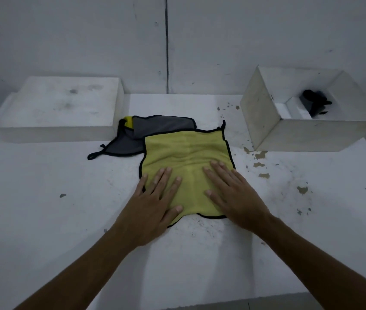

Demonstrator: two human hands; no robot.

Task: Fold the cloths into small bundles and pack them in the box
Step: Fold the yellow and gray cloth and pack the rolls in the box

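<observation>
A yellow cloth [186, 153] with black trim lies spread flat in the middle of the white table [43, 198]. My left hand [155, 204] rests palm down on its near left part, fingers spread. My right hand [233, 193] presses flat on its near right part. Behind the yellow cloth a grey cloth [153, 130] with black trim and a hanging loop lies crumpled, a bit of yellow showing at its left. An open white box [264, 117] stands at the back right, with a dark bundle [314, 104] inside it.
A flat white lid or block [65, 106] lies at the back left against the wall. Paint chips and stains mark the table to the right of the yellow cloth. The table's near edge runs along the bottom of the view.
</observation>
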